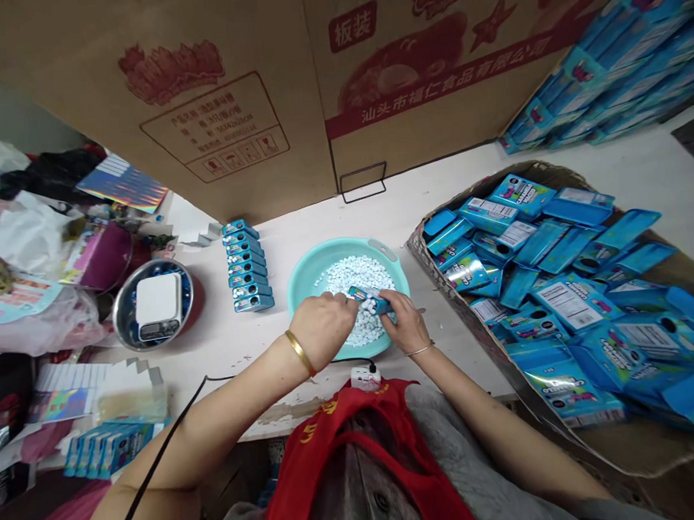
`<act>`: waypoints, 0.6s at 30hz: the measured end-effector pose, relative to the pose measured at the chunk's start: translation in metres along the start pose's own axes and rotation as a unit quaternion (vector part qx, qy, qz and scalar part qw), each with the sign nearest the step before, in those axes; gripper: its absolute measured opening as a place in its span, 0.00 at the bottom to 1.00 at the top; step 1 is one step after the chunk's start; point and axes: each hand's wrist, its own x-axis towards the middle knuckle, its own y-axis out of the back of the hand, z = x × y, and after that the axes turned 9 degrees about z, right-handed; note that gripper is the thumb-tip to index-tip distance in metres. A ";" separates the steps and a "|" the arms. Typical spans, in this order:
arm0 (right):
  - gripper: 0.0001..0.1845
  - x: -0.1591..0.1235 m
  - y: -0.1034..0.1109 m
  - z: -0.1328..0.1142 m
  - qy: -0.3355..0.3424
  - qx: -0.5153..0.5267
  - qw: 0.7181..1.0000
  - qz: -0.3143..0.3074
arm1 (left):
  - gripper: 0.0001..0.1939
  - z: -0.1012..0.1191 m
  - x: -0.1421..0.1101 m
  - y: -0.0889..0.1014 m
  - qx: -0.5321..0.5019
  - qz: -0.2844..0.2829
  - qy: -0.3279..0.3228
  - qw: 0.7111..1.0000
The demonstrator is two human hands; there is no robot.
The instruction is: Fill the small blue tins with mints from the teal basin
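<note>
A blue tin is pinched between both hands over a teal basin of white mints: left hand with fingers pressed together at one end, right hand gripping the other. On the white table, stacked tins stand at ten o'clock, a scale at nine — a carton of blue packs at three.

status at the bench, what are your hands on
Right hand gripping small blue tin. Left hand at its end. Above white candies in teal basin. Nothing in the way.
</note>
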 end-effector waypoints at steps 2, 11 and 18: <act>0.22 0.000 0.000 0.003 -0.006 0.000 1.000 0.004 | 0.11 -0.009 -0.001 -0.009 0.001 0.033 0.003 0.999; 0.21 0.004 0.015 0.014 -0.054 -0.017 0.998 0.022 | 0.16 -0.065 0.048 -0.169 -0.096 0.051 0.162 0.981; 0.19 0.007 0.025 0.013 -0.130 -0.009 0.991 0.041 | 0.19 -0.013 0.067 -0.222 -0.232 0.039 0.034 0.971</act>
